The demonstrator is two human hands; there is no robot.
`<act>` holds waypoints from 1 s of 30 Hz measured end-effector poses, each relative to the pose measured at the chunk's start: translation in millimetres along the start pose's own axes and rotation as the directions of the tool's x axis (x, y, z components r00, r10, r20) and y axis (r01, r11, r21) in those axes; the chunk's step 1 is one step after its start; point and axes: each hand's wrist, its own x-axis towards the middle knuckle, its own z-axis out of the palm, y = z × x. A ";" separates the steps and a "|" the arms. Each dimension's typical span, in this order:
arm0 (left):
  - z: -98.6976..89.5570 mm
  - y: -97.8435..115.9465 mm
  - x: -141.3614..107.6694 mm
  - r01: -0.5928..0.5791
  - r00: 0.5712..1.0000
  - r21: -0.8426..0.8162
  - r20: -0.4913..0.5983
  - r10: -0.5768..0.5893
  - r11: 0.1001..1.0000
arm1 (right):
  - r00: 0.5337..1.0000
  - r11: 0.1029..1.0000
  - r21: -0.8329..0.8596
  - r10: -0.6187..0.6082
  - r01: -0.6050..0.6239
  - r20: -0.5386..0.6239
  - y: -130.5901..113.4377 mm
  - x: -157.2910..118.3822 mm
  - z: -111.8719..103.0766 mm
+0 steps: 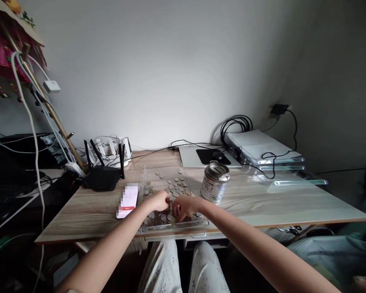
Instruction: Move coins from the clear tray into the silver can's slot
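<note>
A shallow clear plastic tray (183,224) lies at the front of the desk, with many coins (163,218) scattered over its floor. Both hands are in the tray, close side by side. My left hand (159,201) is closed, its fingertips curled down among the coins; whatever it pinches is hidden. My right hand (185,206) is also closed, fingers bent inward low over the coins, and I cannot make out what is in it. Right of the tray stands a round metal money tin (215,185) with a slot in its lid.
Left of the tray lies a phone (129,199), with a black router (105,177) behind it. Farther back are a laptop (189,158), a mouse pad (204,156) and a mouse (218,155). Stacked clear trays with paper (262,144) and black cables (236,122) occupy the right.
</note>
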 end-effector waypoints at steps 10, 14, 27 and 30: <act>14.9 5.0 -22.0 -0.086 0.996 0.294 0.000 0.090 0.952 | 0.997 0.991 -0.132 -0.019 0.028 0.068 -2.6 -19.3 -5.0; 16.9 9.5 -23.7 -0.080 0.997 0.435 0.022 0.078 0.897 | 0.997 0.952 -0.307 0.018 0.005 0.073 -1.2 -24.7 -7.7; 5.8 -0.5 -39.8 -0.216 0.962 0.292 0.228 0.151 0.932 | 0.967 0.954 -0.290 0.143 -0.078 0.211 8.2 -30.2 -15.6; 9.8 -2.2 -39.3 -0.052 0.990 0.039 0.136 0.046 0.998 | 0.945 0.955 -0.269 0.200 -0.128 0.260 8.6 -26.7 -14.1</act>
